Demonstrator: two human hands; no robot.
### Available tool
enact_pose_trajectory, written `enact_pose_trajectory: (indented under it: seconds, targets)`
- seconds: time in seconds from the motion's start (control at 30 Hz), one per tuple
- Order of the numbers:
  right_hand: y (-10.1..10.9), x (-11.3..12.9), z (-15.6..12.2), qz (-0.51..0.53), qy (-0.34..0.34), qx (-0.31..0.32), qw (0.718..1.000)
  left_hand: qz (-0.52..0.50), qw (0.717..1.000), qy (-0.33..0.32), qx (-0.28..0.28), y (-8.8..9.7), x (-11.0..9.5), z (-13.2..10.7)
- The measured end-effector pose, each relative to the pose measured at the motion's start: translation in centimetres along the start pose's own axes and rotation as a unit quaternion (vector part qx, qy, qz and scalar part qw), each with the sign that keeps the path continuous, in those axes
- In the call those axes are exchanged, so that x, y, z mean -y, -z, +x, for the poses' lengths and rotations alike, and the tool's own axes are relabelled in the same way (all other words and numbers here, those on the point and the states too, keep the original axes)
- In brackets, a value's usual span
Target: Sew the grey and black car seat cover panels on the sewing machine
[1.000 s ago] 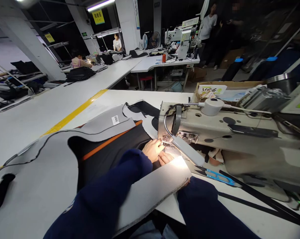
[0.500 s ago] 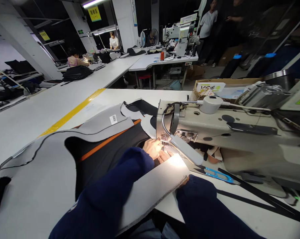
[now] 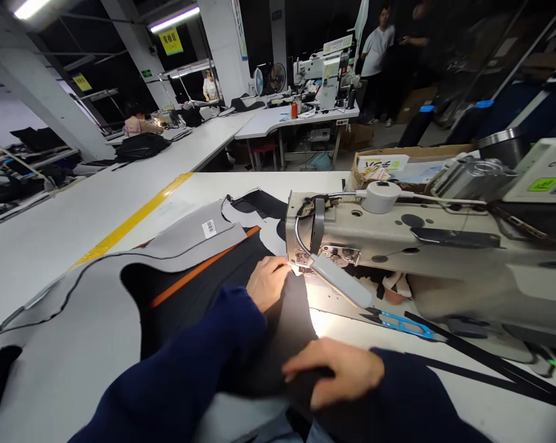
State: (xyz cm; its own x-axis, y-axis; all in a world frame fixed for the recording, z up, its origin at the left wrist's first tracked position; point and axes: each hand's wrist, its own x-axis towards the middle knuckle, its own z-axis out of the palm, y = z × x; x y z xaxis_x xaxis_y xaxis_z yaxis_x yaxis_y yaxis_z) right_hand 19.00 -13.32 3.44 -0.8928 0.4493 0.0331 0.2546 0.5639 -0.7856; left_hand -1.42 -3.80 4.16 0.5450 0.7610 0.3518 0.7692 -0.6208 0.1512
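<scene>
The large panel, pale grey with black fabric parts and an orange strip, lies over the table beside the sewing machine. My left hand is by the lit needle area, its fingers closed together at the panel's edge; the fingertips are partly hidden by the machine head. Nearer my body, the black fabric is spread smooth. Over it hovers or rests my right hand, slightly blurred, with thumb and fingers apart; I cannot tell whether it touches the fabric.
A lamp lights the needle area. Blue thread snips and black straps lie to the right. A cardboard box stands behind the machine. Yellow tape crosses the table. Several people are in the background.
The pale flap that lay between my forearms is gone from there, and black fabric shows instead. My right hand has moved from the needle area toward my body and opened; my left has shifted slightly left.
</scene>
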Motion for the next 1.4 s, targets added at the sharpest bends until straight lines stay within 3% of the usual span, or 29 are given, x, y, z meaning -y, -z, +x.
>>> enact_pose_trajectory:
  seconds: [0.07,0.17,0.27,0.37,0.5,0.6,0.73,0.9,1.07,1.17,1.23,1.3,1.37,1.4]
  targets:
    - [-1.3,1.8,-0.3,-0.013,0.051,0.043,0.998,-0.005,0.999,-0.034,-0.014,0.8,0.8,0.1]
    - [-2.9,3.8,-0.2,-0.062,0.015,0.049,0.997,-0.006,0.995,-0.095,0.017,0.8,2.0,1.3]
    - [-3.2,4.0,0.8,-0.09,-0.029,0.015,0.995,-0.011,0.996,-0.075,0.056,-0.2,2.9,3.1]
    - [-3.2,3.8,2.6,-0.13,-0.045,-0.004,0.991,0.028,0.989,-0.063,0.13,-1.3,3.3,4.8]
    - [-4.4,5.0,4.9,-0.201,-0.072,0.023,0.977,0.066,0.979,-0.07,0.179,-2.1,3.7,6.2]
    - [-5.6,5.9,5.6,-0.242,-0.098,0.047,0.964,0.076,0.975,-0.087,0.192,-1.7,4.2,6.6]
    - [-7.0,5.2,5.2,-0.273,-0.072,0.023,0.959,0.07,0.971,-0.127,0.189,-0.4,3.3,5.7]
    - [-8.2,3.5,4.5,-0.321,-0.048,-0.028,0.945,0.088,0.954,-0.186,0.218,-0.7,-0.5,2.6]
    - [-7.2,3.1,4.8,-0.296,-0.016,-0.023,0.955,0.097,0.976,-0.107,0.164,-1.6,-2.0,0.3]
    - [-5.4,2.2,4.6,-0.18,0.07,-0.024,0.981,0.106,0.983,-0.058,0.135,-1.8,-2.0,0.2]
    - [-3.6,0.8,3.7,-0.079,0.089,-0.078,0.99,0.116,0.984,-0.038,0.13,-2.1,-2.1,0.3]
    - [-1.6,-1.3,2.2,-0.066,-0.027,-0.244,0.967,0.125,0.984,-0.025,0.125,-2.6,-2.2,0.3]
    - [0.3,-3.8,0.7,-0.178,-0.17,-0.417,0.875,0.126,0.985,-0.02,0.119,-3.2,-2.1,0.3]
    - [1.1,-5.0,0.1,-0.249,-0.222,-0.448,0.829,0.123,0.985,-0.024,0.12,-3.4,-2.0,0.3]
